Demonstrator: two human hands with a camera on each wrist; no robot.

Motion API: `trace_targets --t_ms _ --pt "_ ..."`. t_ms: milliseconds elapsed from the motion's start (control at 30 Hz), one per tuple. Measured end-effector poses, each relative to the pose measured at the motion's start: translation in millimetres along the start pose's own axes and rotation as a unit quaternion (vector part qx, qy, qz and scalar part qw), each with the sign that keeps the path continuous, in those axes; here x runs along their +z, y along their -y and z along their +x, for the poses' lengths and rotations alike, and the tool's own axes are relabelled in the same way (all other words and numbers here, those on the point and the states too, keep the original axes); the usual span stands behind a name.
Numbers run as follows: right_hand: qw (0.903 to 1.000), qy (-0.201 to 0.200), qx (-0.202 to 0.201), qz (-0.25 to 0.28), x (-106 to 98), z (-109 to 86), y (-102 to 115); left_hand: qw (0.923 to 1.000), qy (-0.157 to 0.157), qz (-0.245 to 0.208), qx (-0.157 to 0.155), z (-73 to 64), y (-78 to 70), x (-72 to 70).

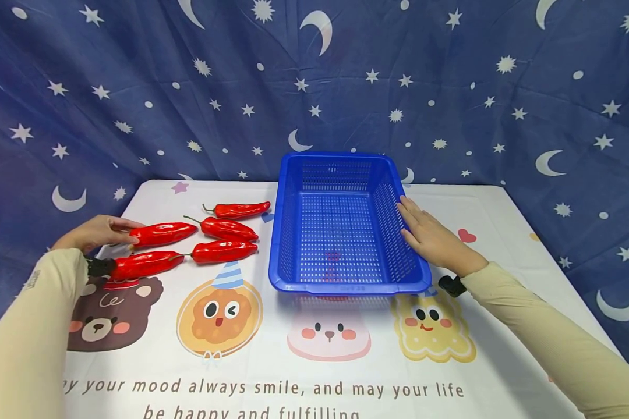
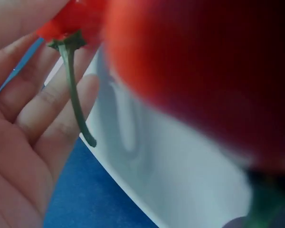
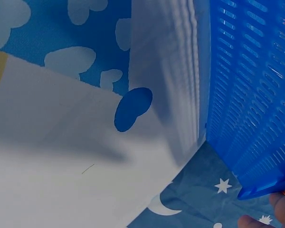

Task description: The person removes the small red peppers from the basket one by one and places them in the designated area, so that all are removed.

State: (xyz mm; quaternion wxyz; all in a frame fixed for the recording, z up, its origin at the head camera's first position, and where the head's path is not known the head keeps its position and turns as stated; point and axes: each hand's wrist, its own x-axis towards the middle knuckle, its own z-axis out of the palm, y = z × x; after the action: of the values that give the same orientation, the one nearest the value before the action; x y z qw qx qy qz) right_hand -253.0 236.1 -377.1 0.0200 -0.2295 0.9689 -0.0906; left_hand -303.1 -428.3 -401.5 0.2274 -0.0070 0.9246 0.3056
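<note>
My left hand (image 1: pixel 101 231) is at the stem end of a red chili pepper (image 1: pixel 165 234) on the left of the table. In the left wrist view, thumb and fingers pinch this pepper (image 2: pixel 88 19), and its curved green stem (image 2: pixel 72 90) hangs past the palm. A second red pepper (image 1: pixel 149 264) lies just nearer, beside my wrist, and looms blurred in the left wrist view. My right hand (image 1: pixel 428 237) rests with extended fingers on the right rim of a blue plastic basket (image 1: pixel 274 262). Its fingertips (image 3: pixel 281 206) show at the rim in the right wrist view.
Three more red peppers lie between the left hand and basket: a far one (image 1: pixel 241 210), a middle one (image 1: pixel 230 229) and a near one (image 1: pixel 222 252). A white printed cloth (image 1: pixel 272 372) covers the table. A blue starry curtain (image 1: pixel 346 70) hangs behind its back edge.
</note>
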Motion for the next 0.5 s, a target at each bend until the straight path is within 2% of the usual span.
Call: trace_targets --t_ms 300,500 --pt "1.0000 0.001 -0.002 0.003 -0.9 -0.4 0.6 0.9999 0.009 0.006 -0.002 -0.7 6.1 0.0" --pt "1.0000 0.003 0.001 0.001 -0.8 -0.2 0.8 1.0000 -0.001 -0.004 -0.008 0.3 6.5 0.7"
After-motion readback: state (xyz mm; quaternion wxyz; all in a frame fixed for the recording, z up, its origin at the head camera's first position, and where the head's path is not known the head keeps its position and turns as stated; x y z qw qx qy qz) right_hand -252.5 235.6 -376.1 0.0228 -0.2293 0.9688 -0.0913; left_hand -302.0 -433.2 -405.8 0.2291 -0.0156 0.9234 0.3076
